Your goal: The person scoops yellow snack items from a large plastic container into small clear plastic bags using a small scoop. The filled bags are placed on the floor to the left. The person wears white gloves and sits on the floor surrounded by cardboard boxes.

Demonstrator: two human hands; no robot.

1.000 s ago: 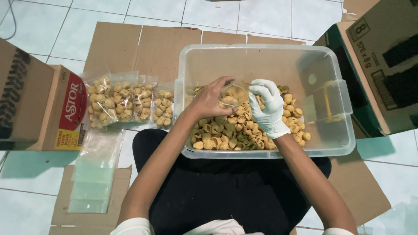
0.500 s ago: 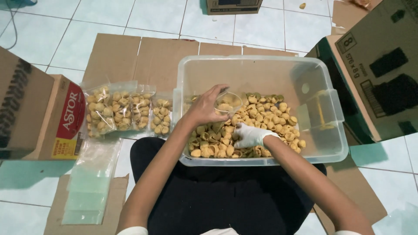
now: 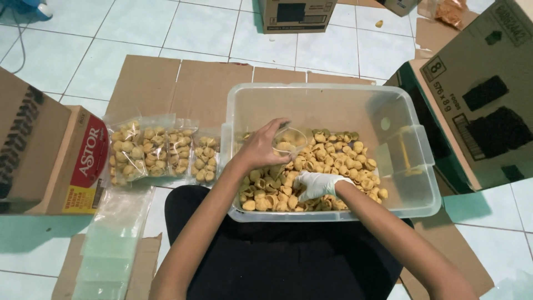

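Observation:
A clear plastic tub (image 3: 333,97) sits in front of me on flattened cardboard, its near half filled with yellow shell-shaped snacks (image 3: 338,158). My bare left hand (image 3: 261,147) holds a small clear plastic bag (image 3: 291,139) open above the snacks, a few pieces inside it. My right hand (image 3: 316,185), in a white glove, is down in the snack pile near the tub's front wall, fingers curled among the pieces.
Several filled snack bags (image 3: 158,150) lie in a row left of the tub. A stack of empty clear bags (image 3: 114,239) lies at lower left. Cardboard boxes stand at the left (image 3: 44,158), right (image 3: 477,94) and top (image 3: 297,14). Tiled floor surrounds.
My gloved right hand dropped from the bag's mouth down into the snack pile near the tub's front. The left hand kept holding the bag. The view tilted, shifting everything lower.

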